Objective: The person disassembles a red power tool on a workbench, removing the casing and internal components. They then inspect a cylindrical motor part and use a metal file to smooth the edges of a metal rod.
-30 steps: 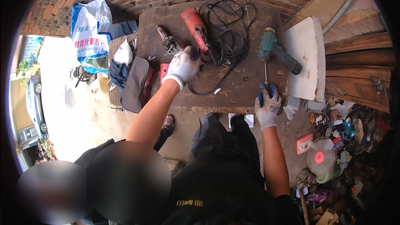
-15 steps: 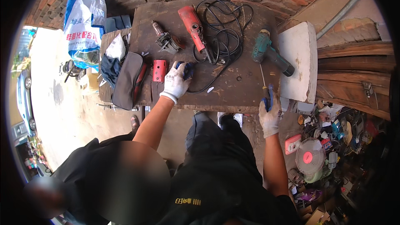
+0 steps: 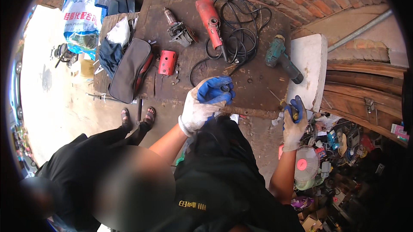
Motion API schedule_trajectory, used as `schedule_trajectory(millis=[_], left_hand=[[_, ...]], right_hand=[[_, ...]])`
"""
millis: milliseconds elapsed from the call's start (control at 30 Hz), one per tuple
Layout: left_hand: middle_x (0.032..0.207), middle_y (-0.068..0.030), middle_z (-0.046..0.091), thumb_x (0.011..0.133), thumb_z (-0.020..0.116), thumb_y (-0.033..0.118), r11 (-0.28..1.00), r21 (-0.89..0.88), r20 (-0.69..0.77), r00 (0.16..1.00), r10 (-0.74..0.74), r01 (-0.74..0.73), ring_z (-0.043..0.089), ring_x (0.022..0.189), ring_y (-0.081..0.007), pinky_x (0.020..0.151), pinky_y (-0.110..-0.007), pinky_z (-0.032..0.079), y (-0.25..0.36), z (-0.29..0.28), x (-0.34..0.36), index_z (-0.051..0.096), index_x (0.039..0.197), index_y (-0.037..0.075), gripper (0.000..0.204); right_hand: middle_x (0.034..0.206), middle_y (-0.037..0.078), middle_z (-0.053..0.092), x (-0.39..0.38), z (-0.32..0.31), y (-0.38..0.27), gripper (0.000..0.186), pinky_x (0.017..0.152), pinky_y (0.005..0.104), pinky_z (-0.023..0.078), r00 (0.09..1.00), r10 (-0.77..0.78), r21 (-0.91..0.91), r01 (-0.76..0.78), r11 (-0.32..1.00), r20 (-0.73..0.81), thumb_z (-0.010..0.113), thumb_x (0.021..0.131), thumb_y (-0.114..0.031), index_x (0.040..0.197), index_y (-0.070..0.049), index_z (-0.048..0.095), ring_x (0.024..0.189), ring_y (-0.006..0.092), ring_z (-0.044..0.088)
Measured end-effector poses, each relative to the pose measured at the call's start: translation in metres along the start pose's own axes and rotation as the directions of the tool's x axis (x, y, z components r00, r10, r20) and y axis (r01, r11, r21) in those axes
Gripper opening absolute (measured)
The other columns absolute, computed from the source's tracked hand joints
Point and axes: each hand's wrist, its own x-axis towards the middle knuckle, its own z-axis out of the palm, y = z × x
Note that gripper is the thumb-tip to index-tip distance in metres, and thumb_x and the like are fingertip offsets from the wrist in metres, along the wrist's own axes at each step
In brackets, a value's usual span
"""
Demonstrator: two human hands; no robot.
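Note:
My left hand (image 3: 206, 99), in a white glove with a blue coated palm, is turned palm up over the front edge of the wooden table. Its curled fingers hold a small dark round part (image 3: 225, 88), too small to name. At the table's right front corner my right hand (image 3: 294, 124), gloved alike, grips a screwdriver (image 3: 295, 115) by its yellowish handle, the thin shaft pointing to the far left. Beyond my hands lie a red power tool body (image 3: 209, 21) with a black cord (image 3: 241, 38), a metal gear head (image 3: 180, 32) and a red cylindrical housing (image 3: 167, 62).
A teal cordless drill (image 3: 282, 58) lies on the right, partly on a white slab (image 3: 309, 68). A grey tool bag (image 3: 130, 69) rests at the left end of the table (image 3: 258, 96). Another person (image 3: 81, 163) is close on my left. A fan (image 3: 307, 163) stands among clutter at right.
My left hand has lifted off the table, moved right and nearer, and turned palm up with the small part. My right hand has moved slightly right and nearer with the screwdriver.

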Motion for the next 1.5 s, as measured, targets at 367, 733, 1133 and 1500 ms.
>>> schedule_trajectory(millis=[367,733,1133,1500], left_hand=[[0.113,-0.0112,0.068,0.086,0.065,-0.013,0.989,-0.064,0.065,0.989,-0.132,0.136,0.069,0.101,-0.0211,0.088,-0.033,0.058,0.012,0.010,-0.008,0.059,0.131,0.001,0.047],[0.108,-0.0113,0.071,0.085,0.072,0.007,0.598,0.798,0.116,0.993,-0.027,-0.077,0.068,0.095,-0.0237,0.084,-0.032,0.053,-0.101,-0.013,0.035,0.065,0.123,0.005,0.039],[0.115,-0.0198,0.064,0.083,0.072,0.029,0.119,0.989,0.080,0.994,0.078,-0.088,0.060,0.104,-0.0406,0.093,-0.046,0.049,-0.125,0.011,0.046,0.052,0.140,0.014,0.062],[0.118,-0.0180,0.064,0.081,0.074,0.029,0.207,0.970,0.110,0.990,0.084,-0.126,0.060,0.109,-0.0393,0.095,-0.044,0.049,-0.126,-0.006,0.048,0.052,0.140,0.014,0.065]], right_hand=[[0.127,0.011,0.059,0.001,-0.003,0.039,0.039,0.085,0.0236,0.051,0.986,-0.147,0.112,0.156,0.981,-0.079,0.058,0.088,0.007,0.127,0.004,0.060,0.100,0.0145,0.059],[0.147,0.019,0.047,0.026,0.022,0.101,0.046,0.107,0.0461,0.040,0.905,-0.329,-0.752,0.412,0.514,0.271,0.064,0.082,-0.012,0.128,-0.008,0.065,0.126,0.0394,0.050],[0.148,0.019,0.040,0.037,0.065,0.059,0.054,0.113,0.0545,0.027,0.771,-0.470,-0.721,0.606,0.335,0.429,0.075,0.079,-0.035,0.130,-0.019,0.063,0.137,0.0379,0.035],[0.153,0.015,0.041,0.072,0.112,0.056,0.031,0.118,0.0559,0.016,0.724,-0.286,-0.689,0.688,0.228,0.628,0.068,0.086,-0.028,0.115,-0.016,0.072,0.142,0.0342,0.033]])
